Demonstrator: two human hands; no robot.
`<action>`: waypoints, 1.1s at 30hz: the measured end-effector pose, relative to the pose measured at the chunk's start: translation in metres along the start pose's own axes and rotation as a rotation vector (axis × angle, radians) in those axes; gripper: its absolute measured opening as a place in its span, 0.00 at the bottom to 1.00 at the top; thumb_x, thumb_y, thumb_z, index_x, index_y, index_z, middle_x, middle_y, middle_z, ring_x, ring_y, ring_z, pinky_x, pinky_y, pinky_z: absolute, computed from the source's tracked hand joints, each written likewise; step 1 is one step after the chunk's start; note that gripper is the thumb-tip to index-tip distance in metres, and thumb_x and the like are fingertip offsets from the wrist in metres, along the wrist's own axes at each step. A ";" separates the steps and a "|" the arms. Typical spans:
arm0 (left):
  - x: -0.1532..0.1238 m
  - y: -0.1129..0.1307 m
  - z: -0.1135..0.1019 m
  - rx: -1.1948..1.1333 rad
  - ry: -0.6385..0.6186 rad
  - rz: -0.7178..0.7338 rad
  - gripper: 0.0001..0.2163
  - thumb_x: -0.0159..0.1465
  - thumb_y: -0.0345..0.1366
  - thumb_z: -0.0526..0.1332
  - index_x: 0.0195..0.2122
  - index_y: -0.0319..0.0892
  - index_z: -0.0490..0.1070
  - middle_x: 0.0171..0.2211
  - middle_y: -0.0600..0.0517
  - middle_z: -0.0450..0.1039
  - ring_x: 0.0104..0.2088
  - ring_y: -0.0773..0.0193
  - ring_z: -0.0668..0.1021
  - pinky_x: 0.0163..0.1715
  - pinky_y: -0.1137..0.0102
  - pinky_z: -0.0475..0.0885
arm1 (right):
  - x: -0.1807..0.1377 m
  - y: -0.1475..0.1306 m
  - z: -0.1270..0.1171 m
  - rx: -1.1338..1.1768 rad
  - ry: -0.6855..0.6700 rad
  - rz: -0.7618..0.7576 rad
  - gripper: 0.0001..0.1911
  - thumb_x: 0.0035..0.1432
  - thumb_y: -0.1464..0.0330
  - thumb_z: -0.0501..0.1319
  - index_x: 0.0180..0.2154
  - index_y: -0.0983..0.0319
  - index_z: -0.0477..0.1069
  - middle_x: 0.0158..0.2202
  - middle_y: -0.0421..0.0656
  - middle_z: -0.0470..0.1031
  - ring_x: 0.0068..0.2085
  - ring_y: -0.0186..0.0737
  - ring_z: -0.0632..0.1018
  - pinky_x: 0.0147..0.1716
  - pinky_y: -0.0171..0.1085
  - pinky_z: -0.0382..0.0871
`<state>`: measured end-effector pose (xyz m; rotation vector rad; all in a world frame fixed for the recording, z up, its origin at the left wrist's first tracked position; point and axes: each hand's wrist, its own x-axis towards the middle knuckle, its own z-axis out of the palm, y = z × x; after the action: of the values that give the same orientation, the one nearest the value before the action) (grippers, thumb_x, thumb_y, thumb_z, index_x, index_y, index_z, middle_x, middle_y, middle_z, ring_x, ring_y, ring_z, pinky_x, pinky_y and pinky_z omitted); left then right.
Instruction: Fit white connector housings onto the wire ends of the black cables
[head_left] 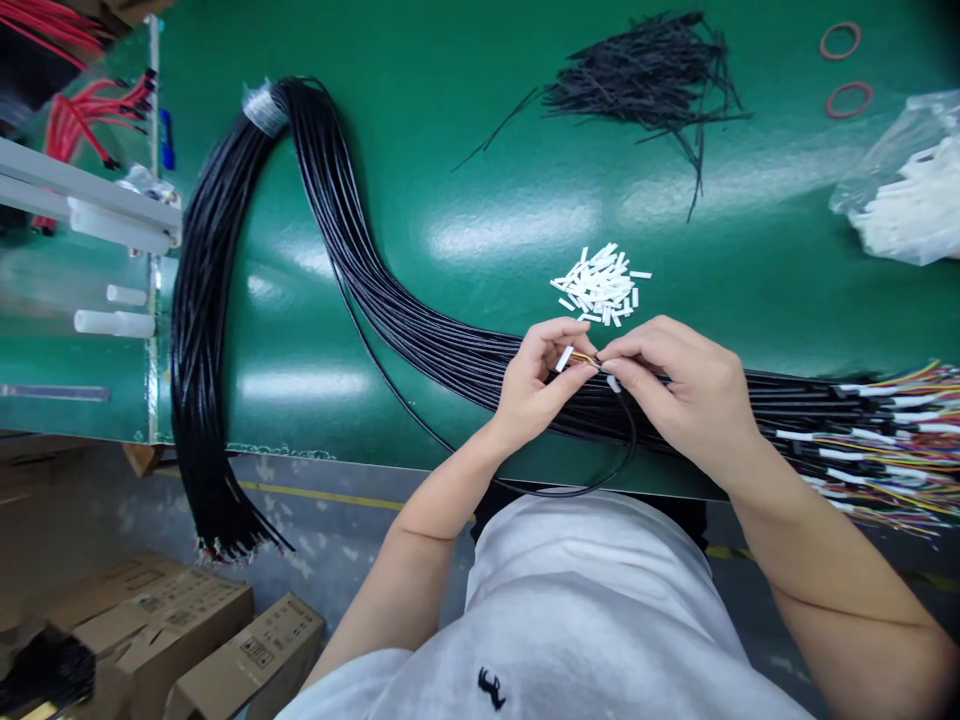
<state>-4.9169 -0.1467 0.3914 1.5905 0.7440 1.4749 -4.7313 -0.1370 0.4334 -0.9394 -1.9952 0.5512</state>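
My left hand point(536, 385) pinches a small white sleeve point(564, 358) between thumb and fingers. My right hand point(675, 385) pinches the end of one black cable point(626, 445), whose thin coloured wires point(589, 360) point toward the sleeve. That cable loops down over the table's front edge. Both hands hover over a thick bundle of black cables point(360, 270) lying across the green table point(465, 150). A small heap of white sleeves point(600, 285) lies just beyond my hands.
A pile of thin black tubes point(645, 70) lies at the back. Two red rubber rings point(844, 70) and a clear bag of white parts point(907, 195) sit far right. Finished cable ends with coloured wires point(885, 430) fan out right. Cardboard boxes point(187, 620) stand on the floor.
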 end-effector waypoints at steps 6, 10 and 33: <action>0.002 0.010 -0.001 -0.040 0.128 -0.212 0.13 0.65 0.31 0.72 0.49 0.46 0.74 0.33 0.58 0.77 0.31 0.77 0.78 0.34 0.81 0.73 | 0.002 -0.002 0.005 0.184 -0.028 0.124 0.04 0.68 0.73 0.63 0.42 0.59 0.75 0.37 0.40 0.77 0.37 0.36 0.78 0.40 0.37 0.73; 0.003 0.008 -0.006 -0.053 0.285 -0.346 0.16 0.60 0.36 0.76 0.45 0.44 0.74 0.33 0.56 0.77 0.32 0.74 0.79 0.36 0.79 0.74 | 0.005 0.000 0.010 0.576 -0.039 0.459 0.26 0.54 0.66 0.73 0.53 0.55 0.67 0.47 0.41 0.72 0.40 0.33 0.78 0.42 0.37 0.78; 0.009 0.005 -0.010 -0.114 0.181 -0.393 0.16 0.62 0.41 0.73 0.44 0.44 0.69 0.33 0.57 0.74 0.32 0.73 0.75 0.34 0.76 0.71 | 0.005 0.013 0.007 0.778 -0.072 0.550 0.21 0.56 0.75 0.68 0.50 0.51 0.81 0.45 0.37 0.74 0.28 0.24 0.72 0.23 0.29 0.69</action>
<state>-4.9265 -0.1395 0.3995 1.1550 0.9937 1.3513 -4.7337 -0.1255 0.4228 -0.9455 -1.3491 1.5428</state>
